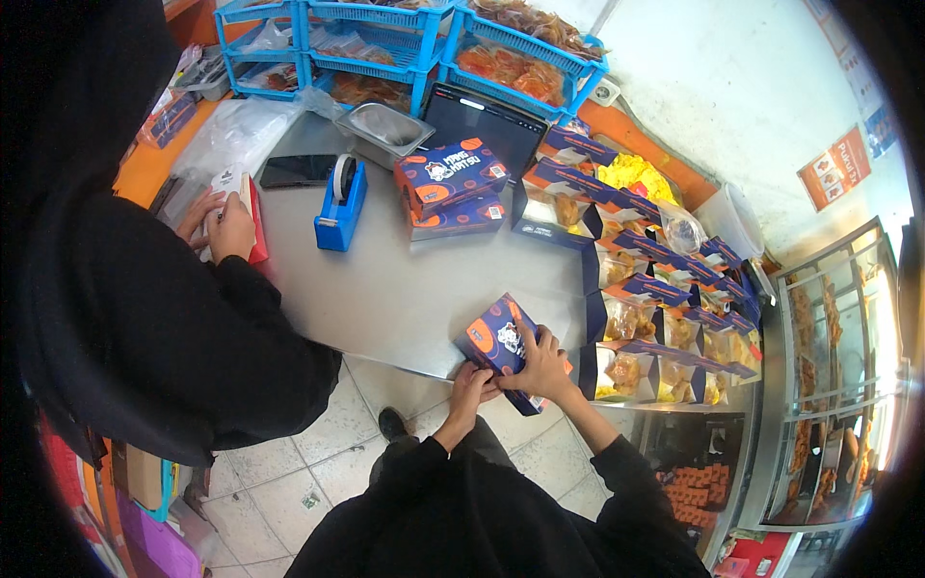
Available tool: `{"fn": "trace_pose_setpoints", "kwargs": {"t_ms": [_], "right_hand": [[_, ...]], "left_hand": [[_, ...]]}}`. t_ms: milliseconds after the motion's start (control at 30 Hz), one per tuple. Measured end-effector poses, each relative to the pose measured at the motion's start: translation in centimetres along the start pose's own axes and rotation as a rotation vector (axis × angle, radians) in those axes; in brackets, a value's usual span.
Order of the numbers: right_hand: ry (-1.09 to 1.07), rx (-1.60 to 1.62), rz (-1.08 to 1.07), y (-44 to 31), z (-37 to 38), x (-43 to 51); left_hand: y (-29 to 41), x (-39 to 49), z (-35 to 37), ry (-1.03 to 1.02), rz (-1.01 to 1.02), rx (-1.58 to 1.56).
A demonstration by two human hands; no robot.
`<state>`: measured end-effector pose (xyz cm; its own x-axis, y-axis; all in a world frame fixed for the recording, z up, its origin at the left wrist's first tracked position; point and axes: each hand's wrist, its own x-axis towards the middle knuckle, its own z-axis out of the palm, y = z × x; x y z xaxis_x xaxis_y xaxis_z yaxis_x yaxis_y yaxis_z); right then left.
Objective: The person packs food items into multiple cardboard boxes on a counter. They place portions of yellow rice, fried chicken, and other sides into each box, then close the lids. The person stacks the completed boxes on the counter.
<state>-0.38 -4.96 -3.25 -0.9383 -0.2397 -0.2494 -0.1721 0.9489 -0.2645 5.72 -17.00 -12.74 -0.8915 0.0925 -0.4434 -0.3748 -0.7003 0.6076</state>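
Observation:
A purple and orange printed cardboard food box (pixel 498 334), its lid down, lies tilted at the front edge of the steel table (pixel 376 303). My left hand (pixel 470 394) holds its near corner. My right hand (pixel 540 365) lies spread over the lid and right side, hiding part of the print. Just right of it stand several rows of open boxes (pixel 623 370) with wrapped food inside. Two closed boxes of the same print (pixel 455 177) are stacked farther back, beside a blue tape dispenser (pixel 340 217).
At the left a co-worker in black bends over a red and white box (pixel 254 217). A phone (pixel 300 170), a steel container (pixel 383 128) and a tablet (pixel 484 119) lie or stand at the back, before blue plastic racks (pixel 368 61). A glass display case (pixel 824 376) stands at the right.

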Motion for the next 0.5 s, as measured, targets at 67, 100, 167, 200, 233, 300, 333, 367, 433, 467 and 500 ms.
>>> {"fn": "trace_pose_setpoints", "kwargs": {"t_ms": [67, 100, 167, 200, 233, 300, 333, 367, 433, 467, 500], "right_hand": [[-0.031, -0.069, -0.059, -0.3, -0.1, -0.1], [-0.028, -0.02, -0.163, -0.5, -0.2, -0.1], [-0.066, -0.02, -0.315, -0.9, -0.1, 0.1], [-0.051, -0.017, -0.476, -1.3, 0.1, 0.5], [-0.081, -0.091, -0.633, -1.8, 0.2, 1.0], [-0.093, -0.109, -0.866, -3.8, 1.1, 2.6], [-0.193, -0.088, -0.816, -5.1, 1.5, 3.8], [-0.241, -0.02, -0.819, -6.6, 1.9, 5.2], [-0.211, 0.341, -0.737, -10.9, 3.1, 9.5], [-0.137, 0.641, -0.579, -13.9, 3.9, 12.3], [0.008, 0.738, -0.483, -16.9, 4.8, 15.0]], "left_hand": [[-0.6, -1.0, -0.7, -0.049, 0.051, -0.045], [-0.7, -1.7, -1.4, -0.002, 0.009, -0.076], [-0.2, -2.9, -3.5, 0.042, 0.002, -0.211], [0.5, -3.9, -5.2, 0.003, 0.028, -0.3], [1.9, -4.4, -7.3, -0.043, -0.01, -0.337], [3.2, -5.4, -9.6, -0.04, 0.061, 0.018], [3.8, -5.8, -10.6, 0.009, 0.042, 0.022], [4.3, -6.1, -11.5, 0.044, 0.066, 0.01], [4.4, -6.4, -11.8, 0.108, 0.155, -0.086], [4.2, -6.5, -11.8, 0.185, 0.151, -0.113], [3.9, -6.4, -11.6, 0.227, 0.171, -0.142]]}}
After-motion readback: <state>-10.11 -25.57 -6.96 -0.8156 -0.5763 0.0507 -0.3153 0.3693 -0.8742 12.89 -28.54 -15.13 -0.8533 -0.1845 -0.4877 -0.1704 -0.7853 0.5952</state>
